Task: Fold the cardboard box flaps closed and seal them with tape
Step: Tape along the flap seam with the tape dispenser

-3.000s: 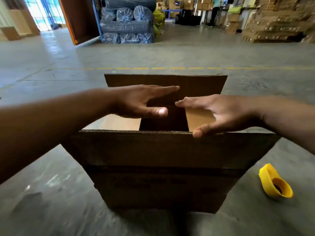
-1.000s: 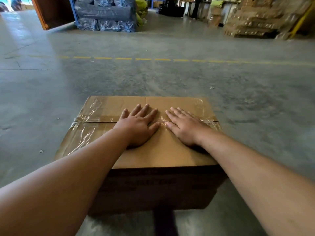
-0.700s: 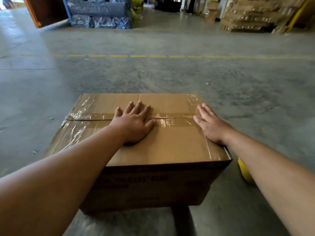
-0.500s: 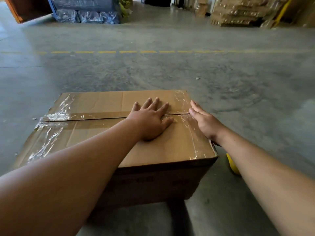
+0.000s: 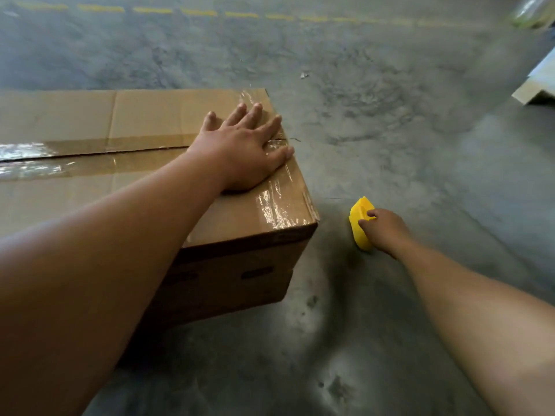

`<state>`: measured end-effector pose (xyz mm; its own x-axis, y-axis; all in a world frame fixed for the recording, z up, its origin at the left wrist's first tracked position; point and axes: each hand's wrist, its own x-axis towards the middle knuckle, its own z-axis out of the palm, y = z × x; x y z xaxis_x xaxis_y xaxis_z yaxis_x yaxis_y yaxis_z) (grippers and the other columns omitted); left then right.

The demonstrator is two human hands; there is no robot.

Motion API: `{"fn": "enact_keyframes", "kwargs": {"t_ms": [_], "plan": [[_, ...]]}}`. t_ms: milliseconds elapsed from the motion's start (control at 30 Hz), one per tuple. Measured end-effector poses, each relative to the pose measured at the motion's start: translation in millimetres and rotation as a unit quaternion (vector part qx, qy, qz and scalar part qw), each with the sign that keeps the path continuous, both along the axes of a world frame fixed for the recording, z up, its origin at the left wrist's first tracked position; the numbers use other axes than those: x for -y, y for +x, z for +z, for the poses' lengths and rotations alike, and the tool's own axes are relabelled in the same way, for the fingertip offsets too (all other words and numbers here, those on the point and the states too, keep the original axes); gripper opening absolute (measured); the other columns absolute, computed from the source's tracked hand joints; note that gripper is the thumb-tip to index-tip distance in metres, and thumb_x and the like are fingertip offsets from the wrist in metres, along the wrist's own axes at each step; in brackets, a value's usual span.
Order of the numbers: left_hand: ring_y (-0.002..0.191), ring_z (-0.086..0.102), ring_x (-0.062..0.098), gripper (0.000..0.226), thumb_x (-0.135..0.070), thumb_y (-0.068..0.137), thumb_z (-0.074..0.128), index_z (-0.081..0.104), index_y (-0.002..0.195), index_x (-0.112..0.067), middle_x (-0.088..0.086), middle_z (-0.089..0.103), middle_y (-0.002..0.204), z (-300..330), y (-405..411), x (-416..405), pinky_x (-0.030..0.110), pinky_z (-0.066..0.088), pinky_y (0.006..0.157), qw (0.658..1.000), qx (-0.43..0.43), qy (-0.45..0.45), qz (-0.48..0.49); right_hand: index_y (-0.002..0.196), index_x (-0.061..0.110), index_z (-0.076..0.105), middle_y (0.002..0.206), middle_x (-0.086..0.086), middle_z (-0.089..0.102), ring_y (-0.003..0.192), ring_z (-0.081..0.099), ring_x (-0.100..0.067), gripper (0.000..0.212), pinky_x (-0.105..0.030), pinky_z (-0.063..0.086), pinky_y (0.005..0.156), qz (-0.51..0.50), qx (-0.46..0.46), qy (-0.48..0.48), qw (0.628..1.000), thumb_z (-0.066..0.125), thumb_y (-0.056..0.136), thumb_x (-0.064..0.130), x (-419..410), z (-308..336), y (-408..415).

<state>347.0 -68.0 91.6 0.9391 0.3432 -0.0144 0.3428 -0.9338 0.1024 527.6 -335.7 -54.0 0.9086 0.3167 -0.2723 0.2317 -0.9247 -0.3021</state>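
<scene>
Cardboard box (image 5: 144,181) sits on the concrete floor (image 5: 390,121), flaps closed, clear tape (image 5: 90,163) along the seam. The left hand (image 5: 243,151) presses flat on its top; the right hand (image 5: 383,231) grips a yellow object (image 5: 359,226), probably a tape dispenser.

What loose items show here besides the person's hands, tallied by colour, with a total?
Brown: 1, the taped brown cardboard box, with the left hand flat on its top.
Yellow: 1, the yellow plastic tape dispenser on the concrete floor, gripped by the right hand.
Pale: 1, a small scrap on the floor.
Total: 3
</scene>
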Motion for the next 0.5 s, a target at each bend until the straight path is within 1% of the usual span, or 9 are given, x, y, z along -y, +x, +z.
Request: {"fn": "enact_keyframes", "kwargs": {"t_ms": [100,167,267,333,367,433,500], "plan": [[0.152,-0.009,0.017,0.077,-0.082,0.085,0.008,0.001,0.154,-0.047,-0.004,-0.005,0.166,0,-1,-1,0.056,-0.002,0.120,1.000,0.003,-0.003,-0.001,0.138,0.006,0.047,0.139,-0.021,0.050,0.125,0.048,-0.039,0.051,-0.039,0.039,0.098,0.013,0.004,-0.035,0.999,0.055,0.093,0.030,9,-26,12],[0.152,-0.009,0.016,0.076,-0.082,0.085,0.008,0.000,0.153,-0.050,-0.004,-0.006,0.166,0,-1,-2,0.056,-0.002,0.120,1.000,0.002,-0.006,-0.004,0.142,0.008,0.040,0.139,-0.023,0.049,0.124,0.047,-0.040,0.055,-0.041,0.039,0.097,0.018,0.009,-0.043,0.999,0.055,0.094,0.029,6,-37,15],[0.152,-0.009,0.015,0.075,-0.083,0.085,0.008,0.001,0.153,-0.050,-0.005,-0.005,0.166,0,-1,-2,0.055,-0.002,0.120,1.000,0.004,-0.010,-0.003,0.149,0.008,0.028,0.138,-0.024,0.049,0.122,0.048,-0.040,0.064,-0.039,0.040,0.093,0.025,0.002,-0.031,0.999,0.056,0.093,0.024,-2,-53,18],[0.152,-0.008,0.014,0.075,-0.082,0.085,0.009,0.002,0.153,-0.051,-0.006,-0.004,0.166,-1,-2,-2,0.055,-0.001,0.120,1.000,0.009,-0.011,0.000,0.153,0.012,0.017,0.139,-0.023,0.047,0.121,0.051,-0.039,0.074,-0.038,0.041,0.093,0.020,-0.015,-0.025,0.999,0.058,0.092,0.023,-7,-64,18],[0.152,-0.008,0.014,0.074,-0.082,0.086,0.010,0.003,0.153,-0.051,-0.006,-0.004,0.166,-1,-2,-1,0.054,-0.001,0.120,1.000,0.012,-0.011,0.001,0.154,0.015,0.014,0.139,-0.022,0.048,0.119,0.052,-0.039,0.076,-0.038,0.042,0.092,0.013,-0.019,-0.021,1.000,0.058,0.092,0.020,-9,-67,18],[0.152,-0.008,0.013,0.074,-0.081,0.087,0.011,0.003,0.153,-0.050,-0.006,-0.004,0.166,-1,-2,0,0.054,-0.001,0.120,1.000,0.013,-0.010,0.003,0.153,0.017,0.018,0.135,-0.023,0.052,0.115,0.055,-0.039,0.071,-0.039,0.044,0.091,-0.006,-0.011,-0.021,1.000,0.052,0.091,0.011,-13,-65,17],[0.152,-0.008,0.014,0.073,-0.080,0.087,0.011,0.004,0.153,-0.049,-0.006,-0.004,0.166,0,-2,1,0.054,-0.002,0.120,1.000,0.014,-0.010,0.002,0.152,0.017,0.024,0.134,-0.023,0.053,0.116,0.055,-0.039,0.067,-0.040,0.044,0.092,-0.017,-0.009,-0.015,1.000,0.050,0.091,0.008,-19,-54,16]]}}
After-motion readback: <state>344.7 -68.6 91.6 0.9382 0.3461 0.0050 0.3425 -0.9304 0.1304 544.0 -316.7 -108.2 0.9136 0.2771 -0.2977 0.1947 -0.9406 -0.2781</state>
